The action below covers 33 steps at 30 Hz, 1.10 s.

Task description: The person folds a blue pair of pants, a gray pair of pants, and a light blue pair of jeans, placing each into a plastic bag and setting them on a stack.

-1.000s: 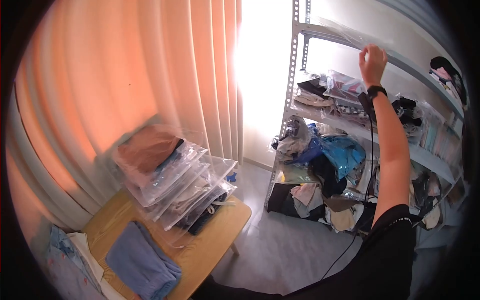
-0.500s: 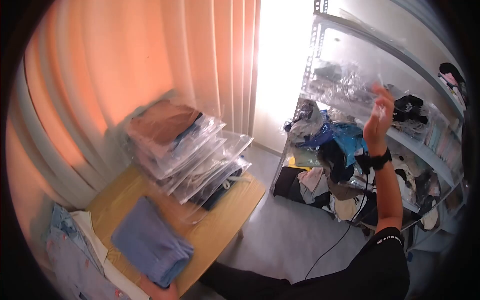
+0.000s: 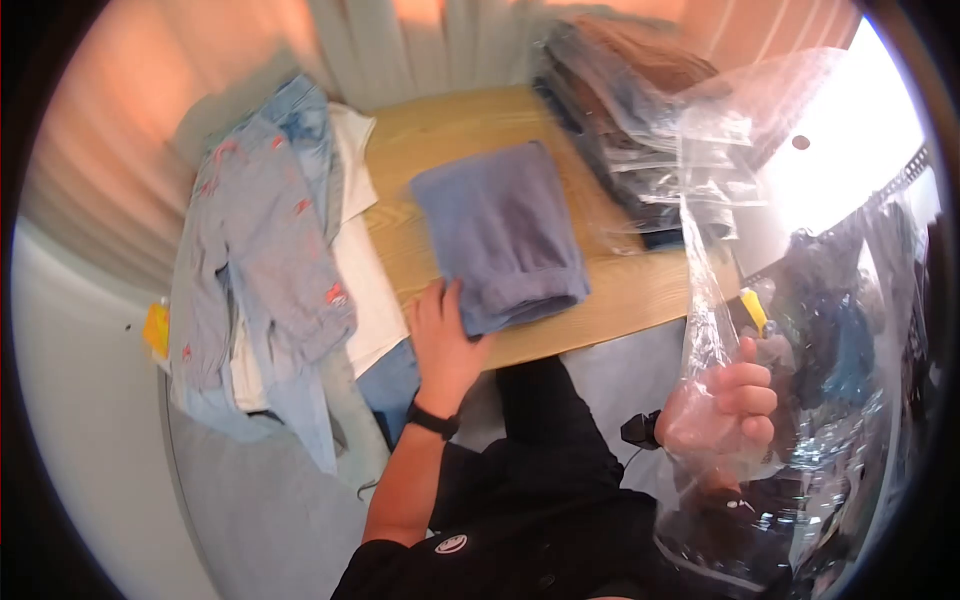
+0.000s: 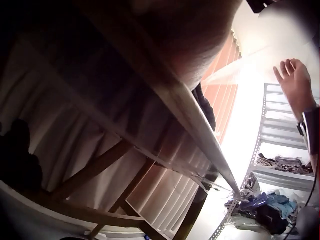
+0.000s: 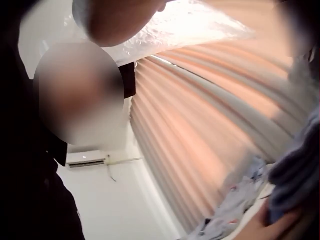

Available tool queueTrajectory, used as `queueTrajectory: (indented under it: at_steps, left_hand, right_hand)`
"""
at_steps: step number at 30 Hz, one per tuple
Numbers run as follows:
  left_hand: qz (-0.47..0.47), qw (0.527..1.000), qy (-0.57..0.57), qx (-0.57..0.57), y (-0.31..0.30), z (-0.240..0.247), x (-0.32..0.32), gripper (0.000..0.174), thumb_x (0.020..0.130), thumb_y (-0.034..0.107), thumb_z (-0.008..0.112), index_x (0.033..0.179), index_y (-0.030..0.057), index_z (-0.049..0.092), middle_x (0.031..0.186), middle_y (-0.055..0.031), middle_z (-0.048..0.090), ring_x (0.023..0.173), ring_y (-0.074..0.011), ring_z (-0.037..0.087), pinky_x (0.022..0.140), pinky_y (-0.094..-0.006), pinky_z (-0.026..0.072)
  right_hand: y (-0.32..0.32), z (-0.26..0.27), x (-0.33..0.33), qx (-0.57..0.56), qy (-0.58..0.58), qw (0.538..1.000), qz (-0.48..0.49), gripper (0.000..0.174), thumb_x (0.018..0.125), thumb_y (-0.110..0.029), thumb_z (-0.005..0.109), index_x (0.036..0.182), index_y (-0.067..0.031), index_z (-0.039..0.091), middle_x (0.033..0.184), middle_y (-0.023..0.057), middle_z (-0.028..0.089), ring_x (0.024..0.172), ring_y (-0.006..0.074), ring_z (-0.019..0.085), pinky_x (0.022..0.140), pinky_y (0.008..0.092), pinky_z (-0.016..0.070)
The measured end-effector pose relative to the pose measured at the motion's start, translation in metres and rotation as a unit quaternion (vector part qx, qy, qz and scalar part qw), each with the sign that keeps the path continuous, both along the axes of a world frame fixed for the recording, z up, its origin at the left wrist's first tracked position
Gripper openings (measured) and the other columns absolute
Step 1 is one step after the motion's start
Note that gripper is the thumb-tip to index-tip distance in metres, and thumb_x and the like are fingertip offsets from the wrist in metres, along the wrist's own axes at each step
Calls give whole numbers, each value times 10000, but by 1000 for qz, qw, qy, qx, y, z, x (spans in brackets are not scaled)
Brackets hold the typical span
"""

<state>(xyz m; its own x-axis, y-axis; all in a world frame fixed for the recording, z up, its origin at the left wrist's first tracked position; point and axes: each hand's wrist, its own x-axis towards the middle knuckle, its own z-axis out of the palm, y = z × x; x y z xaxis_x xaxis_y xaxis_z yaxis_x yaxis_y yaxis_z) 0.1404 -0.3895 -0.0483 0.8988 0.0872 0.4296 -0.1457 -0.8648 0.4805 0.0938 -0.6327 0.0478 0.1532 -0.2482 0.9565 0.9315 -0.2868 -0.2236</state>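
A folded blue-grey garment [image 3: 505, 225] lies on the wooden table [image 3: 440, 120]. My left hand [image 3: 445, 340] rests at its near left corner, fingers extended against the cloth; the right wrist view also shows this hand [image 5: 272, 227] beside the blue cloth [image 5: 295, 175]. Off the table's near right side, my right hand [image 3: 720, 405] is raised, fingers curled round a clear plastic bag [image 3: 705, 300]. The bag stretches above and below the hand. In the left wrist view the right hand [image 4: 296, 85] appears raised near the shelves.
Bagged, folded clothes [image 3: 640, 110] are stacked at the table's back right. Loose light-blue and grey clothes [image 3: 265, 220] with red motifs hang over its left end, beside a white cloth [image 3: 365, 290]. Curtains [image 5: 195, 130] stand behind. A metal shelf [image 4: 290, 175] holds more clothes.
The view has turned left and down to the table. My right hand has come down from the shelf with the clear bag. My left hand has come into view at the folded garment.
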Motion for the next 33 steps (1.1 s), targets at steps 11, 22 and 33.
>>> queueTrajectory:
  at_steps: [11, 22, 33]
  left_hand:
    - [-16, 999, -24, -40, -2, -5, 3, 790, 581, 269, 762, 1254, 25, 428, 1238, -194, 429, 1199, -343, 386, 1034, -531, 228]
    - [-17, 999, -26, -38, -2, -1, 3, 706, 566, 227, 768, 1178, 31, 476, 1233, -186, 442, 1166, -356, 406, 1026, -520, 243]
    - [-125, 935, 80, -322, 9, -3, -30, 398, 670, 182, 696, 994, 40, 513, 1106, -148, 495, 1066, -296, 465, 959, -400, 342]
  right_hand:
    - [39, 7, 75, -241, 177, 952, 68, 151, 755, 28, 549, 719, -74, 445, 827, 86, 590, 941, 327, 550, 1007, 542, 316]
    - [22, -53, 136, -232, 392, 890, 24, 462, 771, -20, 592, 1202, -17, 427, 1280, 187, 438, 1235, 351, 392, 1032, 405, 299]
    - [-7, -71, 96, -64, 682, 647, 336, 720, 763, -179, 730, 1341, 8, 343, 1220, 123, 496, 990, 208, 552, 831, 311, 464]
